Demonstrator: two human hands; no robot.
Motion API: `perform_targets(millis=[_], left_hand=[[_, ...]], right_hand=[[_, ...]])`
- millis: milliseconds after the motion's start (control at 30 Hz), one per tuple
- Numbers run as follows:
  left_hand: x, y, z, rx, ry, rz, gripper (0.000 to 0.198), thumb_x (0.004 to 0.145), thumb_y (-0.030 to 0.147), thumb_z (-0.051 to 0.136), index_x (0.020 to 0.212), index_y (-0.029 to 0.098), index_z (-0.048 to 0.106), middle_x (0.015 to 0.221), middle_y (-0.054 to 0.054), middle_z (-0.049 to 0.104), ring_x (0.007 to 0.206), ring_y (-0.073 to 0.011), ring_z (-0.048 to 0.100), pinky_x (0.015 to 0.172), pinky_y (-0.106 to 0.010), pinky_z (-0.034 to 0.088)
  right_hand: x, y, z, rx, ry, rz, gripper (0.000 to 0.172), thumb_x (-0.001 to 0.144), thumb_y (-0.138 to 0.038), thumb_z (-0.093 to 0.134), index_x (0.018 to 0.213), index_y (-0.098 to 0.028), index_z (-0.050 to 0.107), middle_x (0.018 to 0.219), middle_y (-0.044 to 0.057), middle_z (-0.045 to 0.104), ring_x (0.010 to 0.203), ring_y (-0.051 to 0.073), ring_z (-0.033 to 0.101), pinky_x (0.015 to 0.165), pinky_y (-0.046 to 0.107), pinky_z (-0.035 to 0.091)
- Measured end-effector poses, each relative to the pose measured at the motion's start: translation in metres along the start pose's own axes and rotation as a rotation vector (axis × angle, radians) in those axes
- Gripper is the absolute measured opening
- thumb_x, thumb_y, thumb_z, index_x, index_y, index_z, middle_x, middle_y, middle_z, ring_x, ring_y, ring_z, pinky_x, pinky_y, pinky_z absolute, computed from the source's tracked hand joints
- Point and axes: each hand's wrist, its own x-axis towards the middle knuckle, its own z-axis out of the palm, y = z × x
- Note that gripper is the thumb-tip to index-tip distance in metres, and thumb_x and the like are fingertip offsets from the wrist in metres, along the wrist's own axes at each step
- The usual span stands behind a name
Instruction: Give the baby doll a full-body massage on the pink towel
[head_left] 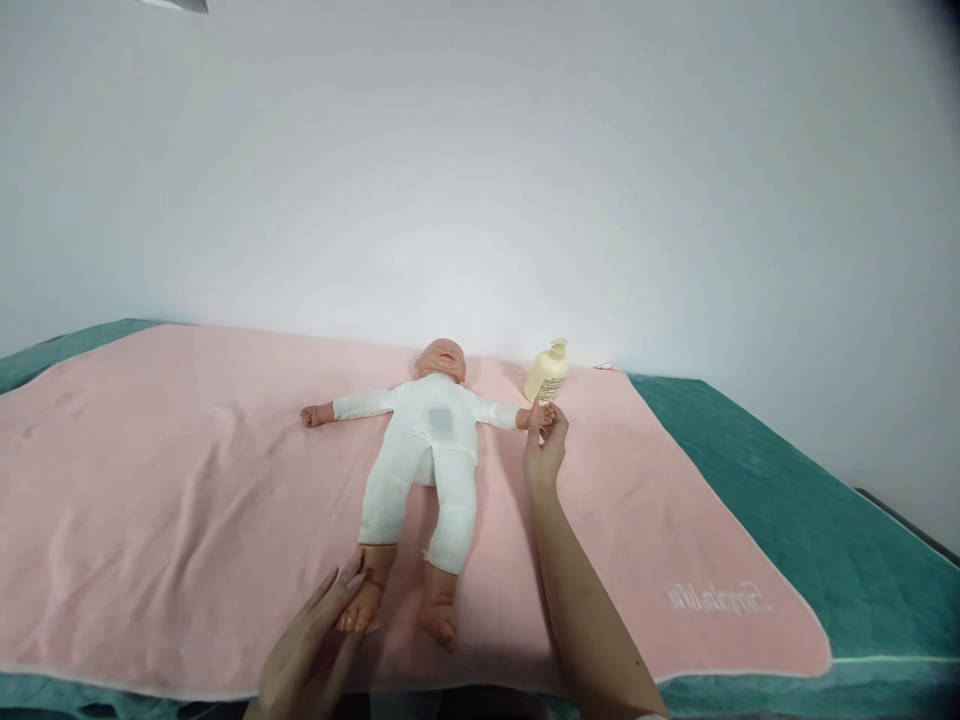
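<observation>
A baby doll (424, 440) in a white suit lies on its back on a pink towel (187, 480), arms spread, head toward the wall. My left hand (319, 645) touches the doll's near foot at the towel's front edge, fingers stretched along it. My right hand (545, 445) reaches far out and pinches the doll's right-side hand between its fingertips. A cream pump bottle (547, 372) stands just beyond that hand.
The pink towel covers a teal-covered bed (787, 500) that runs along a plain white wall (480, 170). Teal cover shows at the right, the far left and along the front edge. The towel has pale lettering (718, 598) near its right front corner.
</observation>
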Motion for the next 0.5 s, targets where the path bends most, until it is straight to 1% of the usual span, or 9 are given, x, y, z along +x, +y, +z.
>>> perform_targets(millis=[100, 167, 267, 367, 500], left_hand=[[0.017, 0.014, 0.005, -0.001, 0.054, -0.137, 0.052, 0.092, 0.025, 0.055, 0.144, 0.027, 0.044, 0.119, -0.005, 0.07, 0.109, -0.0218, 0.067, 0.094, -0.033, 0.057], [0.03, 0.019, 0.009, -0.018, 0.095, -0.177, 0.046, 0.092, 0.025, 0.055, 0.138, 0.025, 0.05, 0.12, -0.006, 0.069, 0.109, -0.022, 0.066, 0.092, -0.032, 0.058], [0.054, 0.022, 0.013, -0.053, 0.122, -0.187, 0.042, 0.091, 0.026, 0.057, 0.133, 0.022, 0.054, 0.124, -0.008, 0.068, 0.11, -0.0218, 0.066, 0.092, -0.032, 0.057], [0.082, 0.023, 0.016, -0.048, 0.157, -0.166, 0.04, 0.09, 0.025, 0.059, 0.13, 0.02, 0.056, 0.12, -0.009, 0.069, 0.107, -0.0218, 0.068, 0.091, -0.031, 0.058], [0.115, 0.025, 0.021, -0.088, 0.174, -0.135, 0.039, 0.09, 0.026, 0.061, 0.127, 0.018, 0.057, 0.12, -0.01, 0.069, 0.107, -0.0227, 0.068, 0.092, -0.033, 0.057]], right_hand=[[-0.012, -0.008, 0.008, 0.009, -0.018, -0.117, 0.052, 0.089, -0.045, 0.054, 0.133, -0.017, 0.049, 0.131, 0.014, 0.059, 0.113, 0.024, 0.06, 0.092, 0.038, 0.049], [-0.017, -0.01, 0.011, -0.006, -0.032, -0.215, 0.048, 0.089, -0.042, 0.056, 0.13, -0.016, 0.053, 0.129, 0.014, 0.061, 0.115, 0.024, 0.059, 0.095, 0.04, 0.048], [-0.02, -0.009, 0.014, -0.053, -0.078, -0.409, 0.04, 0.09, -0.037, 0.056, 0.126, -0.018, 0.058, 0.123, 0.013, 0.065, 0.113, 0.024, 0.061, 0.098, 0.042, 0.048], [-0.022, -0.008, 0.017, -0.116, -0.153, -0.628, 0.033, 0.093, -0.029, 0.054, 0.124, -0.021, 0.061, 0.116, 0.01, 0.069, 0.106, 0.023, 0.065, 0.093, 0.041, 0.052], [-0.026, -0.012, 0.02, -0.158, -0.279, -0.878, 0.035, 0.095, -0.022, 0.051, 0.129, -0.025, 0.058, 0.116, 0.008, 0.07, 0.105, 0.021, 0.066, 0.089, 0.039, 0.055]])
